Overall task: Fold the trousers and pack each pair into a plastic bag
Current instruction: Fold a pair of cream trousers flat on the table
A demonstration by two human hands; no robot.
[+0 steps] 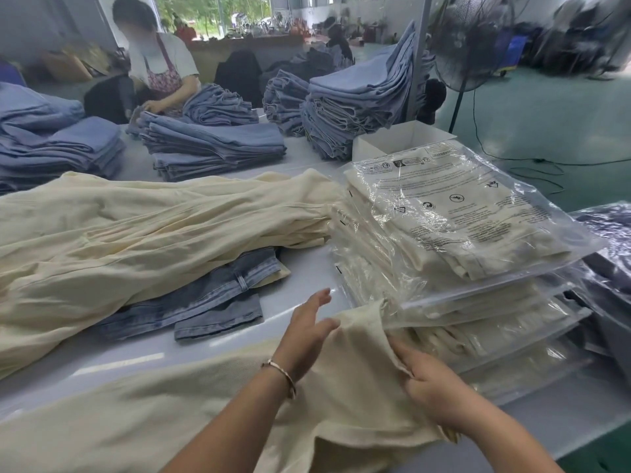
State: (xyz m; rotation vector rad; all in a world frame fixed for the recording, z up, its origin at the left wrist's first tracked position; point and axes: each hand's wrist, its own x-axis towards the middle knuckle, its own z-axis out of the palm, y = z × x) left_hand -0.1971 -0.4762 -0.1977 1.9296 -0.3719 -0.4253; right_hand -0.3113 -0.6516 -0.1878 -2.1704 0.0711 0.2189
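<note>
A cream pair of trousers [191, 407] lies across the near edge of the white table [307, 268]. My right hand [432, 384] grips its raised right end, fingers curled into the cloth. My left hand [309, 331] rests against the same end from the left, fingers straight, thumb on the fabric. Just behind that end stands a stack of bagged cream trousers [454, 233] in clear printed plastic bags. A big heap of loose cream trousers [136, 233] fills the left middle of the table.
Dark blue jeans [211, 298] poke out under the cream heap. Stacks of light blue jeans [211, 145] cover the far table, where another person [160, 63] works. A white box [403, 138] sits behind the bagged stack. A standing fan [467, 46] is at the right.
</note>
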